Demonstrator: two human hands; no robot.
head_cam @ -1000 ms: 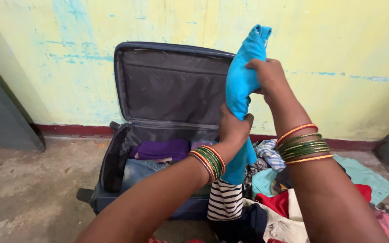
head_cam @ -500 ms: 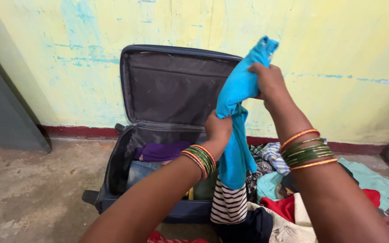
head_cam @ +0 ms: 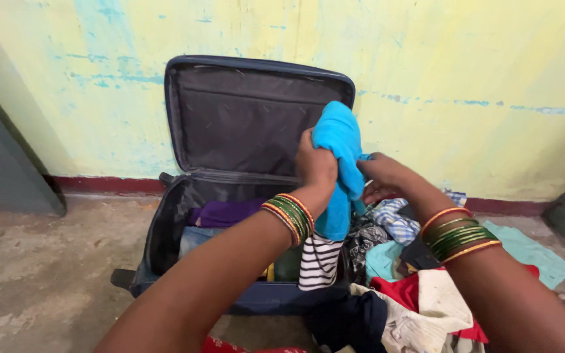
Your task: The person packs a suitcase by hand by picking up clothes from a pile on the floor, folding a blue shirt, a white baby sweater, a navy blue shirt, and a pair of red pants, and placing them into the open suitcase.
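Dropping from overhead a second ago, the turquoise garment [head_cam: 339,153] is now bunched at chest height before the open suitcase [head_cam: 230,196], left hand [head_cam: 315,163] clenched on it, right hand [head_cam: 377,180] loosely pinching its edge at 3 o'clock, suggesting folding is under way.

Arms: both forearms showing bare, no sleeves in view | Left hand [head_cam: 315,163]: wrist wearing a stack of thin bangles, green ones in the middle, orange-red and gold ones edging | Right hand [head_cam: 380,178]: wrist wearing a like stack, green between orange and gold | Rings: none discernible
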